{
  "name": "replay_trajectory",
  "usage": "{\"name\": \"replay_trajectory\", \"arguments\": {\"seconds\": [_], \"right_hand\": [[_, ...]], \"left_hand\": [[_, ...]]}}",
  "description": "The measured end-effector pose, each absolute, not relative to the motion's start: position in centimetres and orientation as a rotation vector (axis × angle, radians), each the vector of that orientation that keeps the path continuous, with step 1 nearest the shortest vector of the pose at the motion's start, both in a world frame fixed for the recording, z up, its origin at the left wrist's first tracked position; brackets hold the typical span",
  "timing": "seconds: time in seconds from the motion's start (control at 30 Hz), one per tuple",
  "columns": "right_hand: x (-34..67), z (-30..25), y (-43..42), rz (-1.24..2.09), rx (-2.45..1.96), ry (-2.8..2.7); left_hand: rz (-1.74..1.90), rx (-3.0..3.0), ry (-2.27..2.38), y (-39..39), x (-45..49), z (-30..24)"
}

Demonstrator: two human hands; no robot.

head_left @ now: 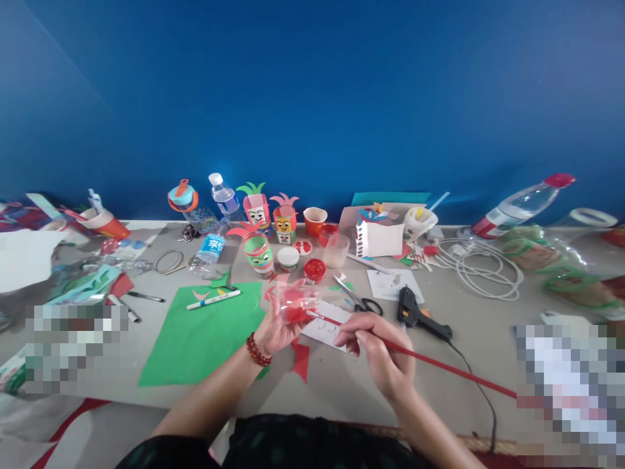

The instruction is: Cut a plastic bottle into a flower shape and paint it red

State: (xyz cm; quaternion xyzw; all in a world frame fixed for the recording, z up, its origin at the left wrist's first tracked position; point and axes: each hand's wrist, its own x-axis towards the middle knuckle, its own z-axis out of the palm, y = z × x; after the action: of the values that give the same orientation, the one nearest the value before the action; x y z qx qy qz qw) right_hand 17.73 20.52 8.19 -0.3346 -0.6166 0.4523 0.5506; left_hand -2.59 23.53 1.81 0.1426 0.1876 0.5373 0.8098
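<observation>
My left hand [276, 332], a beaded bracelet at its wrist, is wrapped around a clear plastic cup [294, 305] partly coated in red paint. A long red-handled paintbrush [454, 370] is pinched in my right hand [383, 352], and its tip meets the side of the cup. Just beyond the cup stand an open tub of red paint [315, 270] and a white-lidded jar [288, 258]. White paper with small drawn marks [325, 329] lies partly under the brush and my right hand. A scrap of red paper [301, 361] is beside my left hand.
Green paper [205, 345] with a marker [215, 299] lies at left. Scissors [364, 303] and a corded glue gun [422, 316] are at right, near a coiled white cable [488, 270]. Decorated paper cups [258, 254] and bottles [223, 195] line the back by the blue wall.
</observation>
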Motion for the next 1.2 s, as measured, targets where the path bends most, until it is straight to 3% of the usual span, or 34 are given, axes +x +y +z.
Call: {"name": "replay_trajectory", "arguments": {"seconds": [1.2], "right_hand": [[17.89,8.72,20.96,1.17,-0.873,-1.386]], "left_hand": [[1.153,0.366,0.463,23.37,-2.58,1.17]]}}
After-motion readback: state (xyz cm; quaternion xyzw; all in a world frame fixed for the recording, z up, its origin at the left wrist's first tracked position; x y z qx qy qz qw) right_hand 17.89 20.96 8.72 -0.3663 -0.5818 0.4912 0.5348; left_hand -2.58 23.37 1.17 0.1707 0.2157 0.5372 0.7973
